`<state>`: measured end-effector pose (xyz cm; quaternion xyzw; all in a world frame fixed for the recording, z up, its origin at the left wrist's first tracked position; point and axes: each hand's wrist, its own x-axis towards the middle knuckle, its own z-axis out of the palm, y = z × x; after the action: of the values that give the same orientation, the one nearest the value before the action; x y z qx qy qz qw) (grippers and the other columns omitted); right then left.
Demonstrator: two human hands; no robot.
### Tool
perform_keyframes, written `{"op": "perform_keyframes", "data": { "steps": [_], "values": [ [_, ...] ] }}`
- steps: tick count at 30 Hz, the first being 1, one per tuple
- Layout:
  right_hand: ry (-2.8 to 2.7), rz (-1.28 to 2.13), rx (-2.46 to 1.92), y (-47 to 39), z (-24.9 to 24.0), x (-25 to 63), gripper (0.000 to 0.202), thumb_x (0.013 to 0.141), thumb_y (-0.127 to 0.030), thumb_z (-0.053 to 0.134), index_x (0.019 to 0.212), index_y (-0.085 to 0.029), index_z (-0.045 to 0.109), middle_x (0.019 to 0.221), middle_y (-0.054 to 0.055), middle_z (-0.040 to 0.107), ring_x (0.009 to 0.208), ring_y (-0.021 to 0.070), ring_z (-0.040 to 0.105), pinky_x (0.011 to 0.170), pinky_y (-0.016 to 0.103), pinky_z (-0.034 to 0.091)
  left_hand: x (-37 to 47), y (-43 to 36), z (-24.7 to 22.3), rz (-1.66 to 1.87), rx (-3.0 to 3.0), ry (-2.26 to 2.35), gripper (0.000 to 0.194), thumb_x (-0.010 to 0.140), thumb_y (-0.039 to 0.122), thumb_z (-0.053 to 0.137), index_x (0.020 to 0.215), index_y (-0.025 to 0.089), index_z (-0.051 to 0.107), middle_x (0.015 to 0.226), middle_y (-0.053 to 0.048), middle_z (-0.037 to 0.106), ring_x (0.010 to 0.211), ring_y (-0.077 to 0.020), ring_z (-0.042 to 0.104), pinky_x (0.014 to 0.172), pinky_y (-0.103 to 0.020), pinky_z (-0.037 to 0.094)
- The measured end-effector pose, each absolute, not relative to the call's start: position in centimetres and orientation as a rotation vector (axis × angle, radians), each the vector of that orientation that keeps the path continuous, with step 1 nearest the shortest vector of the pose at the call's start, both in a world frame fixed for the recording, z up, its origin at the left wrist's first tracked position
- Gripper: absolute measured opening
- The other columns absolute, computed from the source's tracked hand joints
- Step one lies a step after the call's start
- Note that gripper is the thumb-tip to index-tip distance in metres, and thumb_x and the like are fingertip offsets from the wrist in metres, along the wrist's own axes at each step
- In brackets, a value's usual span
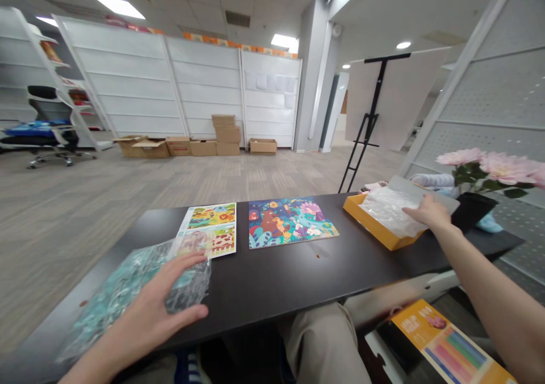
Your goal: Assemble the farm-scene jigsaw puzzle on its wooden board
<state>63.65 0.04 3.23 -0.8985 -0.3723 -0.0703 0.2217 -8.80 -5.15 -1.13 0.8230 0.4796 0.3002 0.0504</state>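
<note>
My left hand [159, 299] is at the near left of the table, its fingers and thumb spread apart. It rests over or just above a clear plastic bag [123, 282] holding teal pieces. The bag partly covers a picture sheet [221, 216] with bright animal scenes. My right hand [430, 211] reaches across a shallow yellow box [366, 219], fingers stretched toward crumpled clear plastic [389, 205] inside. The box's grey lid flap [413, 191] stands up behind that hand; whether the palm touches it is unclear. Between my hands lies a colourful forest-animal picture puzzle [292, 222].
A black pot of pink flowers [470, 211] stands at the table's right end, with folded cloths behind the box. Below the near edge, by my leg, is an orange printed box [451, 344]. Beyond the table stand a black easel [370, 122] and cardboard boxes [227, 134].
</note>
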Motion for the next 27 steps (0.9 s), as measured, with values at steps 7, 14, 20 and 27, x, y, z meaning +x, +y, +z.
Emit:
{"op": "perform_keyframes", "data": {
  "steps": [7, 14, 20, 27],
  "values": [
    [-0.959, -0.098, -2.411, -0.1, 5.0, 64.4, 0.020, 0.051, -0.045, 0.068, 0.062, -0.034, 0.055, 0.099, 0.024, 0.067, 0.103, 0.0473, 0.055, 0.076, 0.059, 0.034, -3.0, -2.8, -1.5, 0.970, 2.514, 1.299, 0.048, 0.088, 0.055, 0.064, 0.124, 0.023, 0.062, 0.135, -0.011, 0.065, 0.129, -0.0292, 0.058, 0.111, -0.049, 0.046],
    [-1.361, -0.527, -1.865, -0.3, 9.3, 56.8, 0.025, 0.070, -0.042, 0.065, 0.053, -0.035, 0.047, 0.072, 0.011, 0.058, 0.086, 0.0347, 0.051, 0.077, 0.048, 0.033, 1.0, -1.3, -1.4, 1.125, 2.402, 1.163, 0.027, 0.094, 0.040, 0.059, 0.115, 0.023, 0.064, 0.122, -0.008, 0.070, 0.118, -0.0249, 0.063, 0.106, -0.045, 0.049],
    [-1.467, -0.355, -1.419, 1.2, 11.5, 43.6, 0.019, 0.083, -0.040, 0.060, 0.070, -0.027, 0.057, 0.076, 0.005, 0.063, 0.075, 0.0231, 0.054, 0.073, 0.037, 0.040, 4.1, -0.5, -1.7, 1.099, 2.079, 1.160, 0.033, 0.094, 0.040, 0.058, 0.123, 0.024, 0.058, 0.123, -0.008, 0.068, 0.113, -0.0237, 0.064, 0.098, -0.042, 0.052],
    [-1.471, 0.386, -1.164, 5.0, 6.8, 30.0, 0.039, 0.082, -0.057, 0.065, 0.073, -0.019, 0.060, 0.066, -0.002, 0.056, 0.061, 0.0135, 0.047, 0.059, 0.027, 0.038, 5.5, -0.2, -2.4, 1.150, 1.463, 0.884, 0.095, 0.080, 0.049, 0.076, 0.153, 0.023, 0.020, 0.142, -0.020, 0.055, 0.126, -0.0290, 0.059, 0.099, -0.044, 0.052]
  ]
}}
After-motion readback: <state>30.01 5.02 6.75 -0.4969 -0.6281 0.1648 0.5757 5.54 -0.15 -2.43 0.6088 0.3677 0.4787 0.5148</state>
